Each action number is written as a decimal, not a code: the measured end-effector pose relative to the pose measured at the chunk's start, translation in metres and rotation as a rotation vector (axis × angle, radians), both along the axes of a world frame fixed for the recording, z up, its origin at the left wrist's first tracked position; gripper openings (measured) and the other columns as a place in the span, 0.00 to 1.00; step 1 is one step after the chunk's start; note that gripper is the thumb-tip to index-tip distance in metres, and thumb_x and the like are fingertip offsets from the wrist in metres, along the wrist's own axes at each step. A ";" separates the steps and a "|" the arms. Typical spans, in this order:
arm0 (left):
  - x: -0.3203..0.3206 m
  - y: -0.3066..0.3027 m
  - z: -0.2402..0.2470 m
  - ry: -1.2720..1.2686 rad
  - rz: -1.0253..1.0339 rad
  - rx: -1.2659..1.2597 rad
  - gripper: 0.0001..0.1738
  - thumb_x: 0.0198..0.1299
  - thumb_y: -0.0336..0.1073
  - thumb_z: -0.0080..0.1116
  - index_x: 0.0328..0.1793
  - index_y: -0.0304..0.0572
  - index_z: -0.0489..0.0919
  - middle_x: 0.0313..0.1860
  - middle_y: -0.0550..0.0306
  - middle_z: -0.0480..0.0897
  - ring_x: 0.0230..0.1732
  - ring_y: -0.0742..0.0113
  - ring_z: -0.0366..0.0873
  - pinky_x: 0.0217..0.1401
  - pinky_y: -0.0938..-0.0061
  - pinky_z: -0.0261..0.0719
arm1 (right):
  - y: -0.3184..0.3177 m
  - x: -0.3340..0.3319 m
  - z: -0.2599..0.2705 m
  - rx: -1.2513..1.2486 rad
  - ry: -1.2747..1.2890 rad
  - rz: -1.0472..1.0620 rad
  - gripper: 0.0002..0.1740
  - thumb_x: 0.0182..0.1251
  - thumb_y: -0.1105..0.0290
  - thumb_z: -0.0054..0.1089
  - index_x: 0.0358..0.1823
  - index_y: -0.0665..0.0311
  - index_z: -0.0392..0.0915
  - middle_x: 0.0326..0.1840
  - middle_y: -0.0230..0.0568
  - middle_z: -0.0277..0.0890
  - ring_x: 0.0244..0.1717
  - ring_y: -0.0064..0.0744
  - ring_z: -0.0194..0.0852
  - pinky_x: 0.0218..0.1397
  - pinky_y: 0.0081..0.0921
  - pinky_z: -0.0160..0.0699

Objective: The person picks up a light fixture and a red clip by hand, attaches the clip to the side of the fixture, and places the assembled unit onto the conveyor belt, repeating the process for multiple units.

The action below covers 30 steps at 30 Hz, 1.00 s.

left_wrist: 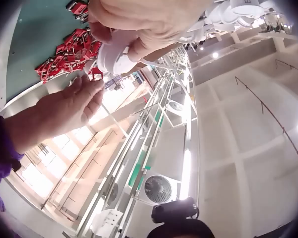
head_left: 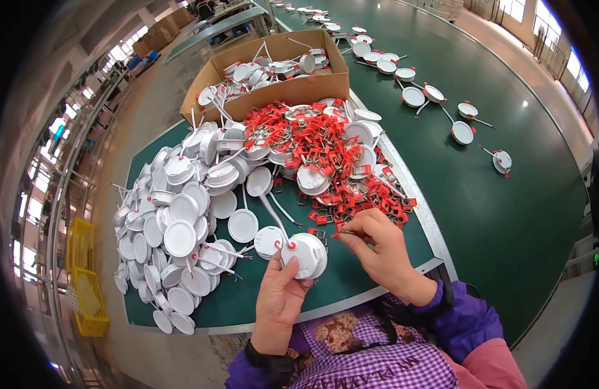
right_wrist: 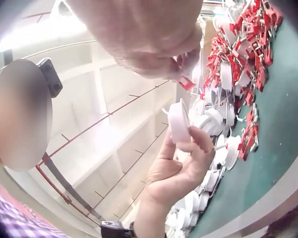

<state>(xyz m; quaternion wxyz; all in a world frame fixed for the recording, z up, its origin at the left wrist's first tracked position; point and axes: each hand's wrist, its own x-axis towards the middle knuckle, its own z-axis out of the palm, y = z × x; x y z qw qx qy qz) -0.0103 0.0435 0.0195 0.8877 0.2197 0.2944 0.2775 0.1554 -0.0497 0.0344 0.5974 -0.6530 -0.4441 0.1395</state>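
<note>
A round white downlight (head_left: 307,258) with a white cable is held by my left hand (head_left: 280,299), thumb across its back face. One red clip is seated on the downlight near its top left edge. Just to the right, my right hand (head_left: 385,254) pinches a small red plastic clip (right_wrist: 186,83) between thumb and fingertips, apart from the lamp. In the right wrist view the clip sits above the downlight's rim. Beyond both hands lies a heap of red clips with metal springs (head_left: 312,139), partly over more white downlights (head_left: 181,238) piled at the left.
An open cardboard box (head_left: 280,87) full of downlights stands at the back of the green table (head_left: 351,285). A metal edge strip (head_left: 413,188) divides the table from a green conveyor belt (head_left: 506,214) carrying a row of lamps. Yellow crates (head_left: 89,292) stand on the floor at left.
</note>
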 end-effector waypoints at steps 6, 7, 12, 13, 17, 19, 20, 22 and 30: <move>0.022 -0.016 0.011 0.196 0.121 0.324 0.21 0.55 0.21 0.58 0.54 0.36 0.67 0.50 0.51 0.76 0.47 0.64 0.78 0.44 0.70 0.81 | 0.000 -0.013 -0.010 0.044 0.206 -0.013 0.07 0.58 0.76 0.61 0.38 0.68 0.77 0.31 0.40 0.76 0.28 0.29 0.76 0.31 0.21 0.74; 0.022 -0.017 0.010 0.197 0.119 0.325 0.21 0.55 0.21 0.58 0.54 0.36 0.67 0.50 0.51 0.76 0.47 0.64 0.78 0.44 0.70 0.81 | -0.001 -0.015 -0.008 0.030 0.152 0.002 0.08 0.58 0.76 0.61 0.39 0.68 0.77 0.32 0.42 0.76 0.29 0.30 0.77 0.32 0.22 0.75; 0.020 -0.019 0.000 0.245 0.129 0.580 0.20 0.53 0.20 0.61 0.51 0.32 0.70 0.47 0.52 0.77 0.47 0.68 0.77 0.49 0.76 0.77 | -0.005 -0.021 -0.007 0.020 -0.078 0.023 0.08 0.59 0.76 0.59 0.40 0.68 0.76 0.33 0.46 0.76 0.31 0.38 0.79 0.33 0.27 0.76; 0.021 -0.020 0.000 0.245 0.128 0.580 0.20 0.53 0.20 0.61 0.51 0.32 0.70 0.47 0.52 0.77 0.47 0.68 0.77 0.49 0.76 0.77 | -0.006 -0.022 -0.008 -0.005 -0.084 0.028 0.08 0.59 0.76 0.59 0.40 0.68 0.75 0.33 0.47 0.76 0.32 0.41 0.78 0.33 0.29 0.76; 0.021 -0.021 0.001 0.260 0.121 0.676 0.19 0.53 0.20 0.60 0.51 0.30 0.71 0.47 0.53 0.78 0.47 0.70 0.76 0.51 0.77 0.75 | -0.007 -0.022 -0.012 -0.044 -0.077 0.043 0.08 0.58 0.77 0.59 0.40 0.68 0.74 0.32 0.47 0.76 0.32 0.44 0.77 0.32 0.32 0.76; 0.020 -0.019 0.002 0.265 0.105 0.687 0.18 0.53 0.20 0.60 0.51 0.30 0.71 0.46 0.53 0.78 0.47 0.71 0.76 0.51 0.77 0.75 | -0.007 -0.022 -0.011 -0.039 -0.059 0.036 0.08 0.58 0.77 0.59 0.39 0.68 0.74 0.32 0.47 0.75 0.31 0.44 0.77 0.32 0.32 0.76; 0.019 -0.018 0.002 0.259 0.092 0.698 0.18 0.54 0.20 0.60 0.51 0.30 0.72 0.46 0.53 0.78 0.47 0.71 0.76 0.51 0.77 0.75 | -0.007 -0.023 -0.011 -0.033 -0.043 0.030 0.08 0.58 0.77 0.59 0.39 0.67 0.74 0.31 0.47 0.75 0.31 0.44 0.77 0.32 0.31 0.76; 0.018 -0.018 0.003 0.254 0.078 0.707 0.18 0.54 0.20 0.60 0.51 0.29 0.72 0.46 0.53 0.77 0.47 0.71 0.76 0.51 0.77 0.75 | -0.007 -0.020 -0.007 -0.022 -0.056 0.031 0.08 0.58 0.77 0.59 0.39 0.67 0.74 0.31 0.47 0.75 0.30 0.43 0.77 0.32 0.30 0.75; 0.018 -0.030 0.005 0.202 -0.047 0.698 0.17 0.54 0.21 0.61 0.51 0.31 0.73 0.45 0.57 0.78 0.46 0.73 0.75 0.51 0.78 0.73 | -0.027 -0.006 -0.006 -0.187 0.478 0.138 0.20 0.56 0.78 0.63 0.50 0.67 0.70 0.45 0.38 0.78 0.31 0.16 0.78 0.30 0.17 0.73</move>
